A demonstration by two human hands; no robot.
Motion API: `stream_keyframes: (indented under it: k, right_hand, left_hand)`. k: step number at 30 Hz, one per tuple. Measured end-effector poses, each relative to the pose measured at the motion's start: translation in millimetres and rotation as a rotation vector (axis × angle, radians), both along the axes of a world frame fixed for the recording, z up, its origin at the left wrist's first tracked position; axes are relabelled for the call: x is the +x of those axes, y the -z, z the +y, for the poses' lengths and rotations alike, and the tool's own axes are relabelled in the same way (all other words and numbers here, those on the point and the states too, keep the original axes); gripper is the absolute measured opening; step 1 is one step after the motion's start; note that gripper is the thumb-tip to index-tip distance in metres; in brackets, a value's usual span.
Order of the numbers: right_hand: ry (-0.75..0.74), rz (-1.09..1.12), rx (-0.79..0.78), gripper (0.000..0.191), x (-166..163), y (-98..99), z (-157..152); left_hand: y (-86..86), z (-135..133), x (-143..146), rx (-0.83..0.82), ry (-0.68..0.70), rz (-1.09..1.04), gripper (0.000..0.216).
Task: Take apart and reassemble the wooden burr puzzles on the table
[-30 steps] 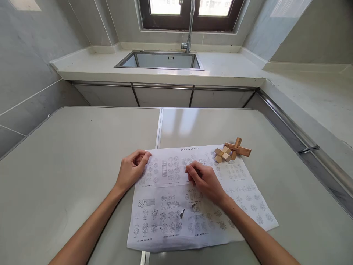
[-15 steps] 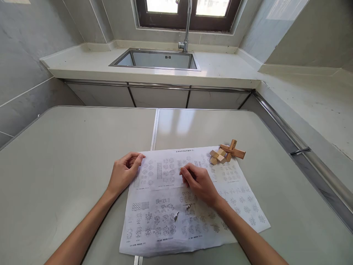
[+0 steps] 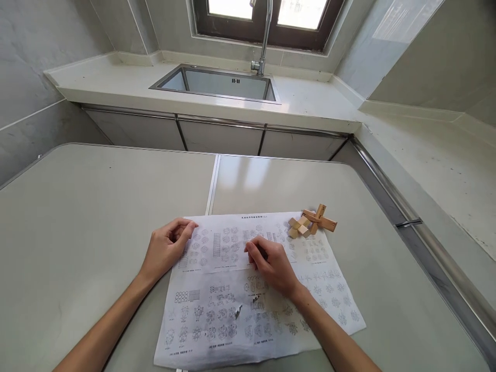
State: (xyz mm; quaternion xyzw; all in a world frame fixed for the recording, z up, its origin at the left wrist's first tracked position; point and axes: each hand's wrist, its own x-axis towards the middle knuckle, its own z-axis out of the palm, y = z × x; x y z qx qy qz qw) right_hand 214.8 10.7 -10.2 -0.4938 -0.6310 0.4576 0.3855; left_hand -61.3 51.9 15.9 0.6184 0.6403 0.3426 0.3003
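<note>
Head view, stock at this moment.

- Printed sheet [image 3: 329, 289]: one. It lies flat on the desk [image 3: 96, 206], lower centre of the frame, and is covered in rows of small diagrams.
- Hands: two.
  - The left hand [image 3: 165, 248] is at the sheet's upper-left edge, with fingers loosely curled and tips on the paper.
  - The right hand [image 3: 271, 261] is on the sheet's middle, with fingertips drawn together against the paper.
  - Grip, either hand: I cannot tell whether paper is pinched. Nothing else is held.
- Wooden puzzles: two, touching each other at the sheet's upper-right corner, a pale knot [image 3: 297, 227] and a darker cross [image 3: 321, 221]. Both lie to the right of the right hand, which does not touch them.
- Change: compared with a second ago, the sheet, hands and puzzles sit lower and further left in the frame. Their places relative to one another are as they were. Judged: the head moved and the layout did not; nothing was lifted or shifted.
- Top of frame: one sink [image 3: 217, 82], one tap [image 3: 264, 36], one window [image 3: 271, 20].
</note>
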Motion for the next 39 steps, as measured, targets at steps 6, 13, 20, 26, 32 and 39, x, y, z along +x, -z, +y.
stream_keyframes:
  k: [6,13,20,26,32,39]
  right_hand:
    - [0.005,-0.008,0.002,0.043,-1.2,1.1,0.2]
    - [0.004,-0.005,-0.002,0.041,-1.0,1.3,-1.4]
    - [-0.001,-0.009,-0.007,0.039,-1.4,3.0,-1.7]
    - [0.000,0.011,-0.018,0.039,-1.7,5.1,-1.9]
    - [-0.005,0.016,-0.017,0.040,-2.4,5.6,-2.7]
    - [-0.006,-0.006,-0.004,0.040,-3.7,3.7,-2.4]
  left_hand:
    - [0.7,-1.4,-1.1,-0.013,0.004,-0.010,0.039]
    - [0.3,-1.7,1.7,-0.006,0.016,-0.006,0.037]
    - [0.7,-5.1,1.6,-0.002,0.038,-0.012,0.039]
    - [1.7,-3.8,-0.1,-0.017,0.047,-0.012,0.040]
    - [1.3,-4.2,-1.0,-0.014,0.040,-0.007,0.038]
    - [-1.4,-5.4,0.1,-0.016,0.035,0.010,0.040]
